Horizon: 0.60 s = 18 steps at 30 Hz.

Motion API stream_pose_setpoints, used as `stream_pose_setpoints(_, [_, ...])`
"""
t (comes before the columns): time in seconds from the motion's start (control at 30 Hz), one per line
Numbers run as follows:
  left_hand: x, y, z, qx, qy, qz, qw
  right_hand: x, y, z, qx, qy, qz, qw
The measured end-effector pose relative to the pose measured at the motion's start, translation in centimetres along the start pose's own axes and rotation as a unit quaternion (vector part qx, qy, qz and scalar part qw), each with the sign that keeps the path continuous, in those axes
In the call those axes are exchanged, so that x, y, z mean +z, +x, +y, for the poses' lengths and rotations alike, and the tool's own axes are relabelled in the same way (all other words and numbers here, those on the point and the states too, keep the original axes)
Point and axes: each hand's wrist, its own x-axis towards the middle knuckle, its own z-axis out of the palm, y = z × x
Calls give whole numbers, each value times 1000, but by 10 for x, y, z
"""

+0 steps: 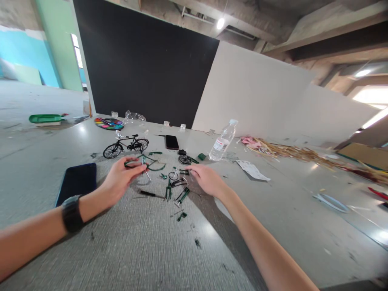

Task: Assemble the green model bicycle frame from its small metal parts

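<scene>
My left hand (119,178) pinches a thin green model bicycle frame (142,161) between thumb and fingers, just above the table. Over the loose parts on the right, my right hand (207,180) is closed, fingertips at a small dark part (184,172); whether they grip it is hard to see. Between the hands lie a spoked model wheel (184,159), a smaller chainring-like piece (173,175), a green fork (168,190) and several other small green and black parts. A screwdriver (148,194) with a black handle lies nearer to me.
A finished-looking black model bicycle (126,144) stands behind my left hand. Around it are a dark phone (77,182), another phone (171,142), a paint palette (108,123), a plastic bottle (222,141) and a paper sheet (253,170). Wood strips (287,151) lie at the right.
</scene>
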Motion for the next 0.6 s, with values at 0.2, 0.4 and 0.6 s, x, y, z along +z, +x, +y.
stream_pose_setpoints(0.2, [-11,22,47,109,-67,17,992,-25,-3,5,137,-106,123,977])
stream_pose_setpoints(0.4, [-19,31,39,87,-57,29,994,-15,-1,-1,148,-101,64,982])
stream_pose_setpoints(0.6, [-20,34,37,92,-54,25,994,3,1,-12,63,-64,10,996])
